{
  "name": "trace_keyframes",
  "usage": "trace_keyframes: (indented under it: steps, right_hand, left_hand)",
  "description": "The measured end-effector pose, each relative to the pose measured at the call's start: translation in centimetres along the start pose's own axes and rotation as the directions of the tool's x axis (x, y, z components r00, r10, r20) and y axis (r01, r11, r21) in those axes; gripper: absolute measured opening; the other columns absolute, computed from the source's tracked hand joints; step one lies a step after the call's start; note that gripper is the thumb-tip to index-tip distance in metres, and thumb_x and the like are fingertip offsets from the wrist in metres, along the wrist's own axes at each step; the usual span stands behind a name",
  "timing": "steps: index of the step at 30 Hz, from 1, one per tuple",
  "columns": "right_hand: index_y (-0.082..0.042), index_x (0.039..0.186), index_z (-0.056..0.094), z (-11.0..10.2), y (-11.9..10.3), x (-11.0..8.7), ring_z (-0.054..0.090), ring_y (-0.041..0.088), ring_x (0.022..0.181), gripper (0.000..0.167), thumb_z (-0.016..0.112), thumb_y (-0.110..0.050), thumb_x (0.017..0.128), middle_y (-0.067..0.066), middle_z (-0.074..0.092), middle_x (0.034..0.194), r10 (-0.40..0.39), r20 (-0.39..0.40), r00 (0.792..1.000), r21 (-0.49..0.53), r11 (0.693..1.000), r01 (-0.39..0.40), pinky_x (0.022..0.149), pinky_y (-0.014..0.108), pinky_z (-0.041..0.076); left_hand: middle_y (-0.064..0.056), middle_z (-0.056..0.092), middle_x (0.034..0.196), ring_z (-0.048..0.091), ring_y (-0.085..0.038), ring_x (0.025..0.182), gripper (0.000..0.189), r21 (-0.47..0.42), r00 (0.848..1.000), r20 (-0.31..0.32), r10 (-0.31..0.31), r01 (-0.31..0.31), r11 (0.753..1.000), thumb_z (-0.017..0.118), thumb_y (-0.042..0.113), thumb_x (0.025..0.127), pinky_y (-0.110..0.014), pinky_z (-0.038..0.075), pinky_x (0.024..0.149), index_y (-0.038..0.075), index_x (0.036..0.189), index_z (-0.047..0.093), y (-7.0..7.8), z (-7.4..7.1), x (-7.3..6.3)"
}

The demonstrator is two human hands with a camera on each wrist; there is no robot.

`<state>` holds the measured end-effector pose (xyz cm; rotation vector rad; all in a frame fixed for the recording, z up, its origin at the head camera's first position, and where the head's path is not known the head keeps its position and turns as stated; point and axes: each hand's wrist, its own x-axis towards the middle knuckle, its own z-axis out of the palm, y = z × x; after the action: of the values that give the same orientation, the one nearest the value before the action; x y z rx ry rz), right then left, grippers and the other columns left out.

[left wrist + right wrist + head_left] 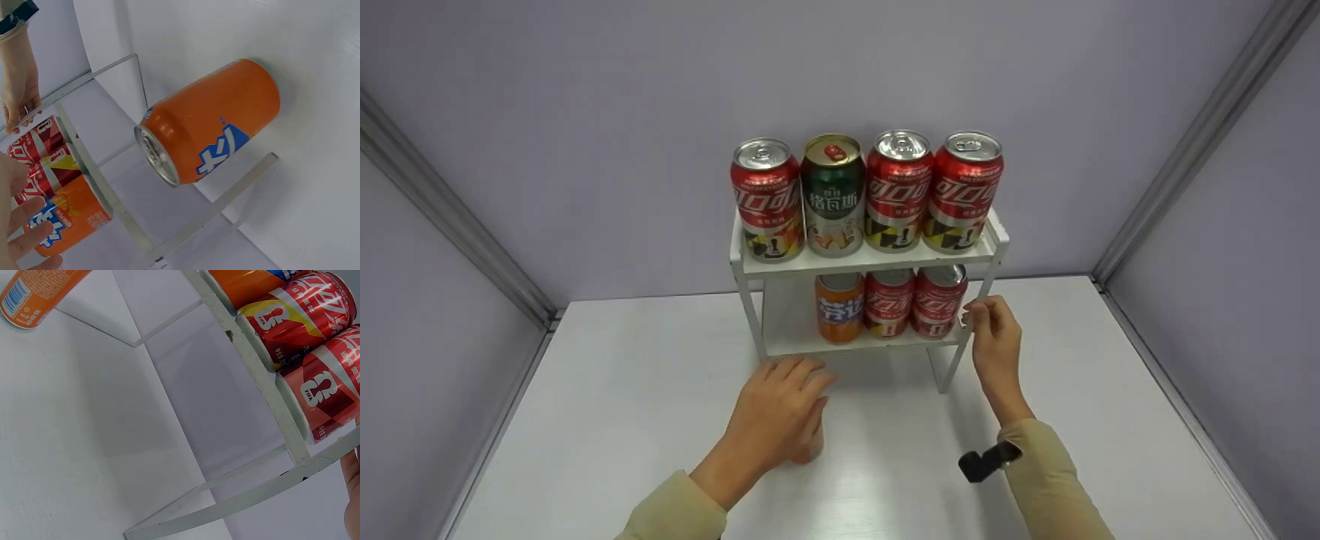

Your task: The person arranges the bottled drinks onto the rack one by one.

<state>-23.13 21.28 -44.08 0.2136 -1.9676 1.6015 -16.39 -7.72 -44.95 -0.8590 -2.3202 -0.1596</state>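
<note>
A white two-tier rack [847, 264] stands on the table. My left hand [780, 405] hovers in front of it, fingers bent loosely and apart from an orange Fanta can [225, 107] that stands upright on the table below. In the head view that hand hides most of this can. My right hand [997, 345] grips the rack's right-hand post at lower-shelf height; the post partly covers its fingers [28, 104] in the left wrist view. On the lower shelf, another orange can [840, 307] sits left of two red cola cans [889, 304].
Along the upper shelf stand three red cola cans [769, 202] and a green-and-white can [834, 199]. Behind the rack rises a pale wall [622, 150], and side panels with metal edges enclose the white table [622, 390].
</note>
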Motion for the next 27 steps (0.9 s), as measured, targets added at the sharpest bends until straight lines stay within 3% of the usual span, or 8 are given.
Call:
trace_keyframes:
  steps: [8, 12, 20, 24, 27]
  right_hand:
    - [0.016, 0.093, 0.054, 0.0, 0.0, 0.0, 0.057, 0.012, 0.078, 0.041, 0.05, -0.024, 0.099, 0.03, 0.058, 0.087, -0.012, -0.002, 1.0, 0.002, 1.0, 0.012, 0.072, 0.019, 0.046]
    - [0.016, 0.093, 0.054, 0.0, 0.0, 0.0, 0.057, 0.015, 0.078, 0.037, 0.05, -0.02, 0.1, 0.031, 0.057, 0.087, -0.012, -0.003, 1.0, -0.006, 1.0, 0.012, 0.071, 0.018, 0.045]
    - [0.016, 0.094, 0.054, 0.0, 0.0, 0.0, 0.059, 0.02, 0.079, 0.03, 0.047, -0.012, 0.102, 0.034, 0.057, 0.09, 0.01, 0.005, 1.0, 0.017, 1.0, -0.01, 0.071, 0.018, 0.047]
    - [0.017, 0.094, 0.054, 0.0, 0.1, 0.1, 0.058, 0.02, 0.077, 0.032, 0.048, -0.014, 0.101, 0.034, 0.057, 0.088, -0.009, -0.001, 1.0, 0.012, 1.0, 0.009, 0.07, 0.018, 0.046]
    - [0.017, 0.093, 0.054, 0.0, 0.1, 0.1, 0.058, 0.021, 0.077, 0.031, 0.048, -0.013, 0.101, 0.032, 0.057, 0.087, -0.008, -0.003, 1.0, 0.015, 1.0, 0.008, 0.07, 0.018, 0.046]
  left_hand:
    - [-0.001, 0.068, 0.107, 0.065, -0.021, 0.099, 0.021, -0.03, 0.995, 0.086, -0.054, 0.057, 0.998, 0.072, 0.024, 0.087, -0.039, 0.055, 0.076, 0.019, 0.108, 0.07, -0.1, 1.7, -2.6]
    - [-0.002, 0.067, 0.112, 0.064, -0.023, 0.102, 0.029, -0.024, 0.985, 0.15, -0.085, 0.09, 0.996, 0.075, 0.028, 0.086, -0.04, 0.055, 0.078, 0.019, 0.113, 0.068, 0.0, 2.6, -3.7]
    - [-0.005, 0.06, 0.13, 0.058, -0.024, 0.116, 0.049, -0.021, 0.926, 0.341, -0.159, 0.177, 0.984, 0.073, 0.036, 0.088, -0.044, 0.054, 0.081, 0.017, 0.132, 0.059, 0.1, 4.2, -5.3]
    - [-0.009, 0.056, 0.135, 0.056, -0.028, 0.119, 0.058, -0.044, 0.901, 0.392, -0.187, 0.222, 0.974, 0.076, 0.031, 0.086, -0.045, 0.054, 0.083, 0.016, 0.138, 0.055, 0.3, 5.2, -5.8]
    - [-0.011, 0.053, 0.137, 0.055, -0.03, 0.12, 0.064, -0.06, 0.892, 0.406, -0.2, 0.244, 0.968, 0.079, 0.026, 0.083, -0.046, 0.054, 0.084, 0.015, 0.139, 0.052, 0.4, 5.9, -6.0]
